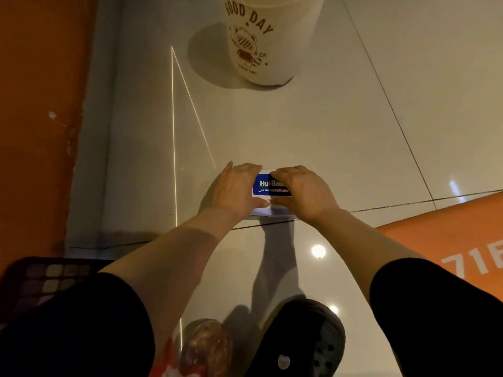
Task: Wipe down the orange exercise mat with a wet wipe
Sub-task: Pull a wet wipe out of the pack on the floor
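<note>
Black sleeves [435,308] fill the lower corners of the frame, and between them at the bottom edge sit a dark perforated clog [302,341] and, to its left, a reddish patterned object [206,346] too blurred to name. From the sleeves both bare forearms reach up to the middle of the frame, where the two hands meet over a small white pack of wipes [268,187] with a blue label, lying on the glossy pale tiled floor [299,126]. The left hand [235,186] grips the pack's left end, fingers curled over its far edge and thumb tucked along its near edge. The right hand [302,189] covers the pack's right half, fingers bent down onto the top of the label; whether they pinch a flap or a wipe cannot be told. The orange exercise mat [449,240], with white lettering, lies at the right edge of the frame, lower right of the hands and apart from them. A cream bin [272,39] printed "GOOD DAY" stands at the top centre, well above the hands. An orange surface [38,118] runs down the left edge, with a dark checkered rug [51,278] below it.
</note>
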`<state>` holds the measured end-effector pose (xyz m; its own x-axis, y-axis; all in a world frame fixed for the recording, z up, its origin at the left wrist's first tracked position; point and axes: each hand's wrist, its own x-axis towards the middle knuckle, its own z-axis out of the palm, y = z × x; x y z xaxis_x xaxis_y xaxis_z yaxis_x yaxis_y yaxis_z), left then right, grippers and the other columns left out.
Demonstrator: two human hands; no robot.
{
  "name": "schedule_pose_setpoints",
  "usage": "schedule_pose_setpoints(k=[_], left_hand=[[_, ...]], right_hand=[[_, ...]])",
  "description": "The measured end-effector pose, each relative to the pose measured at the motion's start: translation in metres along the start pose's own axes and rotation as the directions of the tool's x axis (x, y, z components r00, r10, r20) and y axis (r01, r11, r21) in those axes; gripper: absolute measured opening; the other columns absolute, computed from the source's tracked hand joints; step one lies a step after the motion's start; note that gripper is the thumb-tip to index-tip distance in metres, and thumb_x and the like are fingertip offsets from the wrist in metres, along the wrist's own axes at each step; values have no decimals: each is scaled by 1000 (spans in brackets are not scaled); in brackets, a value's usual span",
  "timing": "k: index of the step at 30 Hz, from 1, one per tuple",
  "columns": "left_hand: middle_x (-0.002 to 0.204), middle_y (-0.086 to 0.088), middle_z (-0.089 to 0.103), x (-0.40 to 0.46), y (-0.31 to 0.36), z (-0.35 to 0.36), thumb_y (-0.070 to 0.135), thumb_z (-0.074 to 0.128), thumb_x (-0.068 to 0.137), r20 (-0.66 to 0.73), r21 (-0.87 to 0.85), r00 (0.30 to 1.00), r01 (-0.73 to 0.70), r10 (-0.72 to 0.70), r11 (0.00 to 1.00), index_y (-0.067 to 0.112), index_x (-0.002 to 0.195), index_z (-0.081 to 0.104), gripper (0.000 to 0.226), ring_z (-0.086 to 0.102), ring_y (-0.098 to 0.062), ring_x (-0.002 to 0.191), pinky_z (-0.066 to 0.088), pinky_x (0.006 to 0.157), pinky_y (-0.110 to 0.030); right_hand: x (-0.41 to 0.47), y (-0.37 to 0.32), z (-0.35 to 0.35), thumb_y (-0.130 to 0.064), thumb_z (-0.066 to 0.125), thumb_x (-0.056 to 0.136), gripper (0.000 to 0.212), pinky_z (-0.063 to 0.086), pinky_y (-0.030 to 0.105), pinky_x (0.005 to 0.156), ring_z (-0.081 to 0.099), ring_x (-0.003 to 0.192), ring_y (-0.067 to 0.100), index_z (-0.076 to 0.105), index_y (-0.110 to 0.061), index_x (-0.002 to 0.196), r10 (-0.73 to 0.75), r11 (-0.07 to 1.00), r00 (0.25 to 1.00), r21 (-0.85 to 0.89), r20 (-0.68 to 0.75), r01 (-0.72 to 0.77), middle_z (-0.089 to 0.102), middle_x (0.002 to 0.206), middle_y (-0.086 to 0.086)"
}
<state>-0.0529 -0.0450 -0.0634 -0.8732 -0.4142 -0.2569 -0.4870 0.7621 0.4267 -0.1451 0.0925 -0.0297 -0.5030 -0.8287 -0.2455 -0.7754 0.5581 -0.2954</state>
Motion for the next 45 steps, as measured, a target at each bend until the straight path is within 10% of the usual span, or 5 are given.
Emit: schedule_pose_setpoints(k=[10,16,33,38,45], left_hand=[[156,-2,30,-12,10,-2,40,84,70,-91,-95,995,35,-44,995,35,153,4,115,26,-31,144,31,114,-46],[152,-6,34,-25,10,3,33,76,80,-244,17,963,-111,112,994,19,146,38,78,30,-25,140,19,117,-34],[156,-1,31,-17,13,13,15,66,88,-253,-78,966,-73,51,994,17,151,28,74,31,-14,142,0,121,-34],[155,-1,32,-19,13,14,12,67,86,-282,-85,957,-91,64,992,16,150,29,75,29,-13,143,-1,120,-32],[149,-2,43,-18,10,21,21,75,81,-285,-181,958,-19,-34,983,16,149,31,81,34,-21,139,4,121,-35]], right_hand=[[18,6,-17,-44,49,97,42,51,41,86,64,99,29,71,-13,114,193,948,972,283,-134,-149,70,113,11],[23,-10,-9,-30,59,96,29,49,42,70,57,85,30,52,-4,107,462,874,766,373,-447,-310,55,107,13],[15,-29,41,-4,67,74,6,31,29,63,50,76,23,70,-9,73,255,966,908,121,-331,-228,60,79,8],[16,-26,48,-4,84,52,28,37,32,63,53,67,30,60,-3,68,191,981,939,19,-286,-194,58,70,15],[-2,-26,41,12,53,76,15,38,34,78,43,90,28,58,3,88,344,881,879,436,-331,-181,54,96,20]])
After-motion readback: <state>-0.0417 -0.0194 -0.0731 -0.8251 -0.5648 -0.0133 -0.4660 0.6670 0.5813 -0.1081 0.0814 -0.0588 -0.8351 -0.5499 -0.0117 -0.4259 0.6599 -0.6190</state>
